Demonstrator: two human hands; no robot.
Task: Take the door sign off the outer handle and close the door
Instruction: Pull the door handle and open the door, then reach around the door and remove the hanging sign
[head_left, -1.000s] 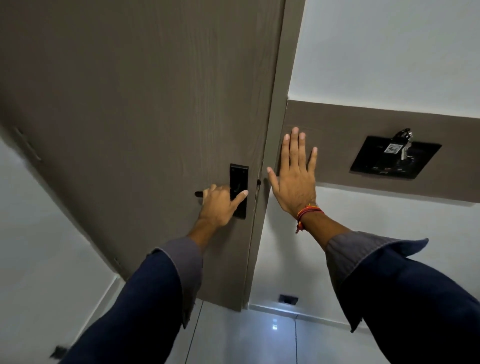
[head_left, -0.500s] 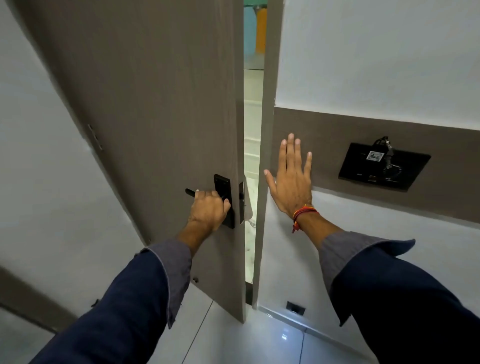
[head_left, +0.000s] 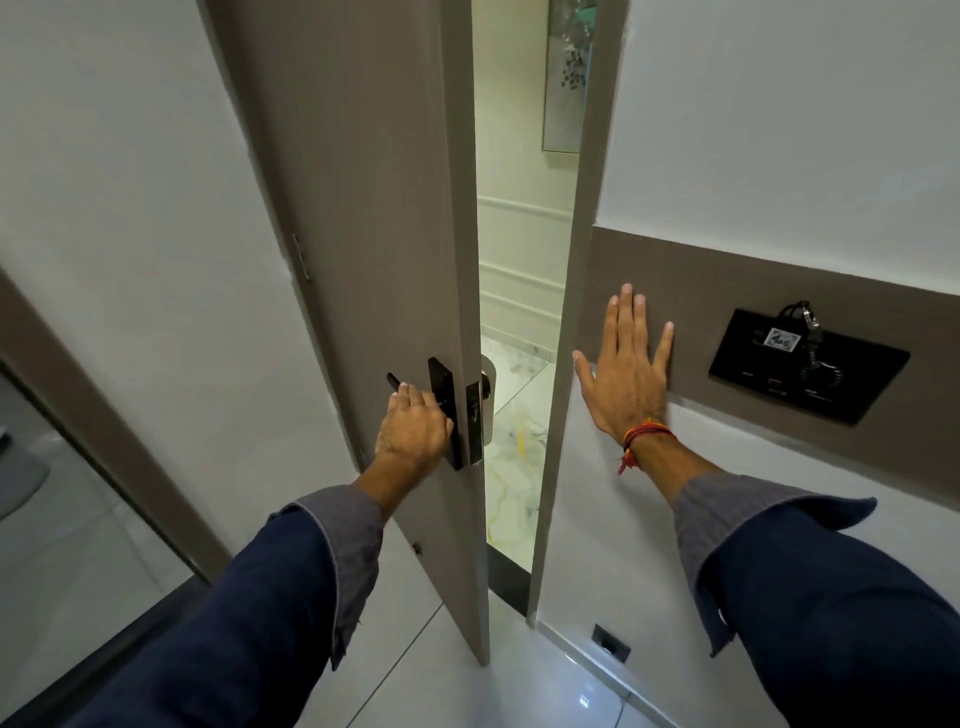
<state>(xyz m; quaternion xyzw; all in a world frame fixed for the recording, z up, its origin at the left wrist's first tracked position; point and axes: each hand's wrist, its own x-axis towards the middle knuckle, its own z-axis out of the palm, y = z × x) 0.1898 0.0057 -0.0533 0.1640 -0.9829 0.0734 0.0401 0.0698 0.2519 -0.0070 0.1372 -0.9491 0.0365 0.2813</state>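
Note:
The grey-brown door (head_left: 363, 208) stands partly open, swung toward me. My left hand (head_left: 413, 431) is closed around the black inner handle (head_left: 395, 383) next to the black lock plate (head_left: 445, 410). Past the door's edge, a pale rounded piece (head_left: 488, 400) shows on the outer side; I cannot tell whether it is the door sign. My right hand (head_left: 626, 364) lies flat with fingers spread on the brown wall band (head_left: 779, 291), just right of the door frame (head_left: 571, 364).
A black key-card holder (head_left: 805, 366) with a tagged key hangs on the wall band to the right. Through the gap I see a marble corridor floor (head_left: 519, 441) and a framed picture (head_left: 569, 73). A small floor-level light (head_left: 612, 640) sits low on the right wall.
The door has swung from shut to well ajar, pulled inward by my left hand on the handle. My right hand has stayed flat on the wall.

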